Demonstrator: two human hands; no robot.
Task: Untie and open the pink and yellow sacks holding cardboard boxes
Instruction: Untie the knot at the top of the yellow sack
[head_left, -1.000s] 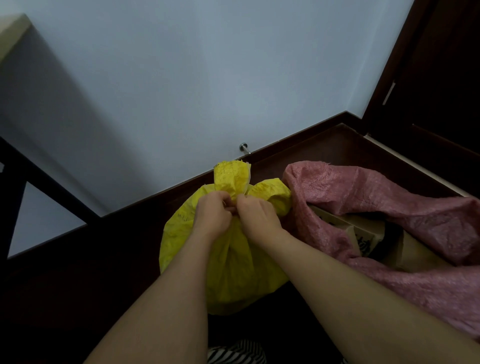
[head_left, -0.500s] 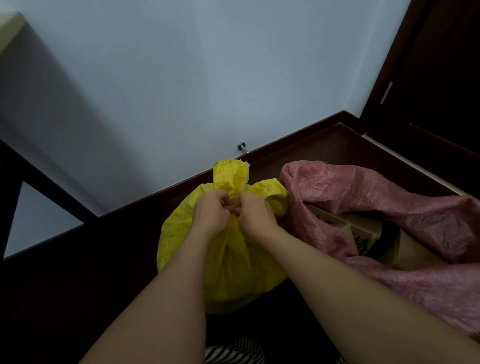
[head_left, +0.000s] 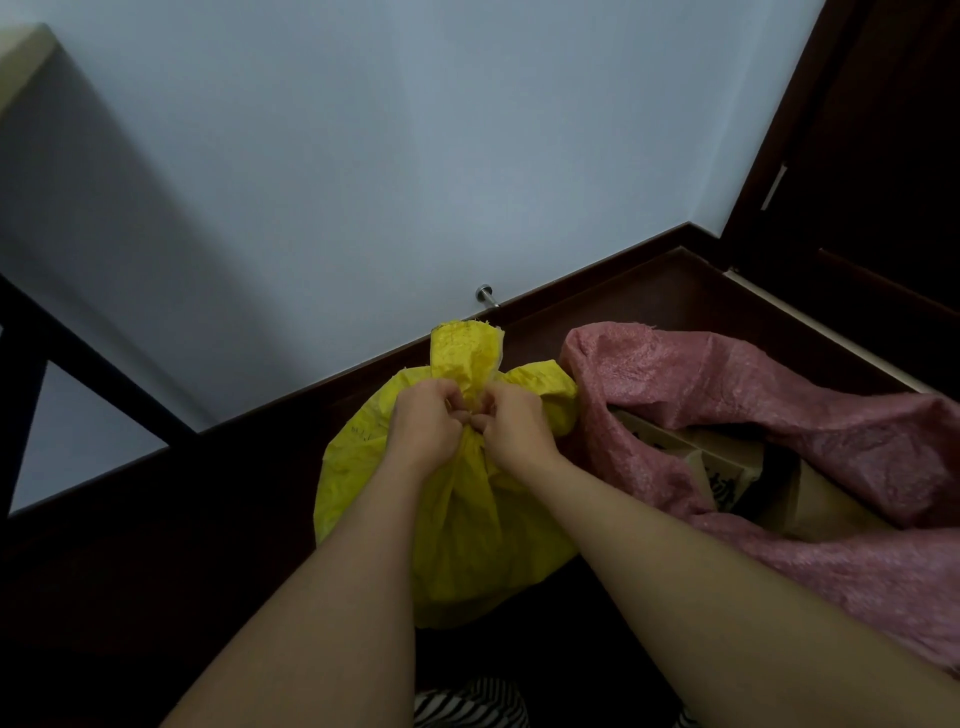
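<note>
Since the earlier frame, little has moved: we keep left hand (head_left: 423, 423) and right hand (head_left: 514, 426) pinched on the neck of the yellow sack (head_left: 467, 499), still tied. Right of our right hand, the pink sack (head_left: 753, 395) lies open, cardboard boxes (head_left: 727, 467) showing. Remaining: the yellow knot.

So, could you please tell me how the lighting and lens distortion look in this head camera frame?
Head view: dim and underexposed, the floor nearly black; wide-angle bending curves the baseboard; a soft shadow darkens the left of the wall; the yellow sack and both hands stay reasonably sharp.
</note>
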